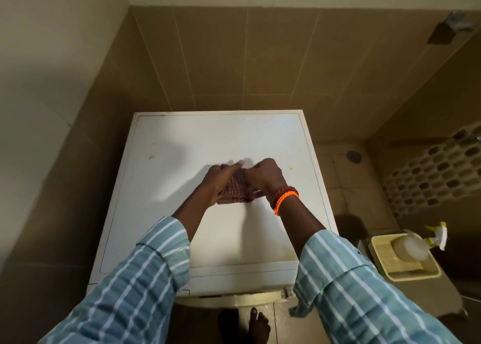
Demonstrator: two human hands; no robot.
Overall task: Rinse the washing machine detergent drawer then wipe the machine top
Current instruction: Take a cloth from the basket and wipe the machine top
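A bare foot (256, 323) is standing on the tiled floor just in front of the white front-loading washing machine (166, 239), whose cream door rim is showing at the near edge. To the right, a pale translucent spray bottle with a yellow-and-white trigger (413, 244) is lying in a cream plastic basket (390, 268). Two forearms in teal-and-white striped sleeves are reaching over the machine's flat white top. The right wrist is wearing orange and dark red bead bracelets (283, 199). At the middle of the top, the left hand (221, 178) and right hand (265, 173) are both gripping a red-and-white checked cloth (235, 191), bunched between them; it seems to be touching the surface, though shadow is blurring this. Beyond, brown wall tiles (234, 57) are rising behind the machine.
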